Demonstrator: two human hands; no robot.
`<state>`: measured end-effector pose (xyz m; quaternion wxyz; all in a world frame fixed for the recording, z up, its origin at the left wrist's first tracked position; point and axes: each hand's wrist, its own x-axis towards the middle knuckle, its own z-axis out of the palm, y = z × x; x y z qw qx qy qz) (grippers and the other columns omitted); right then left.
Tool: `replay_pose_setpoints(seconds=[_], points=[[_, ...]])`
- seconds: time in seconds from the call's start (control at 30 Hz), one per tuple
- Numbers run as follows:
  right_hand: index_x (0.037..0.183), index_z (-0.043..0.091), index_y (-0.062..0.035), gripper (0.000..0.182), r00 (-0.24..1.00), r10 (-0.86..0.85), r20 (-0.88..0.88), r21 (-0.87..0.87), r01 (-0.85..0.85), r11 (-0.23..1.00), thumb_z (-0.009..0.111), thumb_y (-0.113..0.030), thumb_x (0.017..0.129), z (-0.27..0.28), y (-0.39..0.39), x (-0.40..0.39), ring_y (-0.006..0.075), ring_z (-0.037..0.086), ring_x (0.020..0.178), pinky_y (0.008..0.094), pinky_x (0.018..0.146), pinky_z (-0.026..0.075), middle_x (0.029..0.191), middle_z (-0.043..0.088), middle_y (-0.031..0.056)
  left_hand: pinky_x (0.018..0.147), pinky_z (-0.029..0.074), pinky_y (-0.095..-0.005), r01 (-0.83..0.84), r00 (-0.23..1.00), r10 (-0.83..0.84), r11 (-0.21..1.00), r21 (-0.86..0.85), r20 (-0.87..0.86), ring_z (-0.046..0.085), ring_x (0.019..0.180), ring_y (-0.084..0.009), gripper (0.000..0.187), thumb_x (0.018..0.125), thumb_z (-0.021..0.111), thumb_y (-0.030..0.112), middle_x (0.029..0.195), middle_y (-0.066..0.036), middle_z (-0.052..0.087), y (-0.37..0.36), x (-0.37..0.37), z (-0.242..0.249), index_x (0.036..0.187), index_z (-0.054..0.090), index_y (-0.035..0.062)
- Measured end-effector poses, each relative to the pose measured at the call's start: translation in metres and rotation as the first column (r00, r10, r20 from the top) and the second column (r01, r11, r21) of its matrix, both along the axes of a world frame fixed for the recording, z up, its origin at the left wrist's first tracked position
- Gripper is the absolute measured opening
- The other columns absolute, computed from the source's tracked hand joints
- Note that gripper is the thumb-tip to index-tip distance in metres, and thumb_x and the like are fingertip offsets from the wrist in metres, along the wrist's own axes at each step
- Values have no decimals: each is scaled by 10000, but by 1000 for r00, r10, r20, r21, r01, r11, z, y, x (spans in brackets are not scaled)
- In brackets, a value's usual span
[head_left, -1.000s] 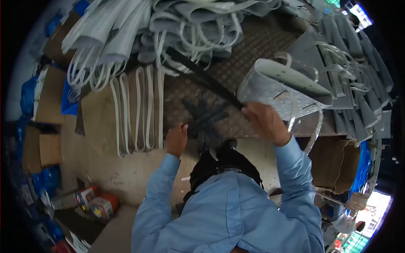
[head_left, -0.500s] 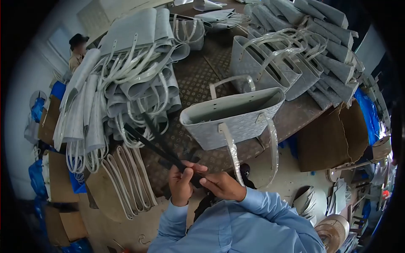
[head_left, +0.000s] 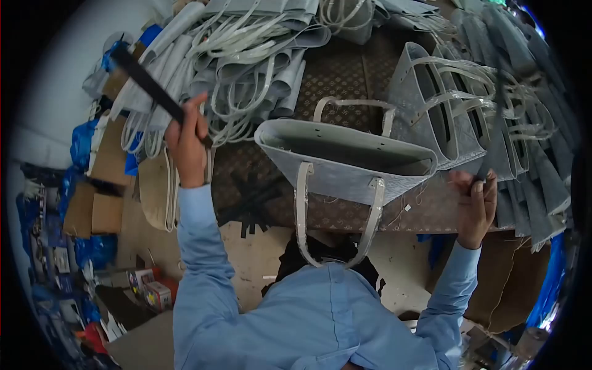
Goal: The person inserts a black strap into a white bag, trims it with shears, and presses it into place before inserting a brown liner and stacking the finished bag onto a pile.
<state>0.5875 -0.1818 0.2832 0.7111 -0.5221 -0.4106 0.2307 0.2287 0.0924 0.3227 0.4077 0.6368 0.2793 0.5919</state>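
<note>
My left hand, raised at the left, is closed around a flat black strip that points up and away. Out to the right, my right hand pinches a second dark strip, blurred by motion and standing upright. Between the hands a grey patterned tote bag stands on the table with its mouth open. Its near handle hangs down towards my shirt, while the far handle stands up. Several loose black strips lie crossed at the table's near edge, left of the bag.
Grey bag pieces with pale handles are heaped at the back left. Other grey tote bags stand behind my right hand, beside stacked grey pieces. Cardboard boxes are on the floor at left. The brown patterned table runs between.
My hands were together in front of me with the black strips; now they are spread wide, each with a strip. The view has tilted down, and the loose strips on the table show more clearly.
</note>
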Motion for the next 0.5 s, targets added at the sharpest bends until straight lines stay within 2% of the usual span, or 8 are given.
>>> replay_pose_setpoints(seconds=[0.03, 0.1, 0.17, 0.23, 0.3, 0.37, 0.43, 0.5], points=[[1270, 375, -12, 351, 985, -47, -163, 102, 64, 993, 454, -142, 953, -1, 6, 2, 215, 614, 881, 354, 845, 478, 979, 631, 176, 533, 286, -204, -33, 995, 35, 999, 21, -95, 381, 582, -39, 340, 949, 509, 233, 659, 38, 488, 7, 2, -4, 1160, 589, -22], [1186, 445, -3, 272, 986, 42, -161, 56, -33, 998, 486, -116, 942, -11, 20, 14, 211, 616, 911, 325, 829, 466, 1000, 630, 160, 543, 303, -214, 53, 983, -56, 998, -26, -174, 410, 606, -42, 305, 934, 538, 217, 701, 44, 528, 22, 10, -16, 1153, 612, 18], [1077, 538, 9, 203, 967, 37, 252, -127, -5, 992, 560, -91, 902, -29, 31, 35, 188, 617, 912, 288, 792, 460, 966, 637, 126, 561, 341, -224, 89, 862, -65, 996, 24, -503, 439, 625, -49, 268, 915, 567, 199, 725, 47, 558, 31, 8, -15, 1118, 644, 41], [1019, 572, 13, 167, 951, 121, 284, -227, -56, 972, 586, -75, 878, -30, 38, 43, 169, 619, 887, 276, 768, 462, 934, 641, 109, 578, 372, -216, 73, 842, -74, 997, -23, -535, 473, 642, -47, 254, 885, 611, 210, 741, 31, 592, 27, 14, -16, 1062, 670, 38], [962, 606, 16, 132, 931, 175, 320, -311, -71, 948, 612, -59, 854, -27, 45, 41, 150, 620, 861, 263, 744, 464, 902, 645, 92, 618, 422, -221, 68, 834, -158, 980, -186, -529, 522, 663, -53, 280, 849, 658, 234, 778, 3, 637, 28, 25, -22, 1033, 675, 24], [940, 621, 19, 118, 851, 221, 477, -415, -3, 910, 610, -47, 842, -22, 51, 35, 117, 613, 788, 241, 695, 472, 841, 647, 70, 662, 460, -236, 132, 862, -163, 986, -97, -480, 571, 684, -79, 285, 810, 700, 243, 816, -32, 665, 37, 33, -37, 973, 679, 11], [953, 624, 15, 115, 861, 222, 458, -420, -11, 907, 599, -34, 852, -23, 56, 33, 109, 611, 777, 234, 693, 479, 834, 646, 64, 735, 477, -263, 210, 682, -274, 962, -177, -678, 596, 748, -114, 315, 778, 733, 249, 877, -62, 677, 41, 34, -39, 957, 662, 0], [966, 627, 12, 115, 874, 220, 433, -418, -21, 908, 587, -21, 863, -25, 62, 28, 100, 610, 765, 227, 691, 485, 826, 645, 58, 766, 471, -279, 229, 697, -283, 959, -170, -659, 594, 793, -146, 344, 725, 770, 243, 860, -61, 657, 43, 33, -50, 927, 639, -1]])
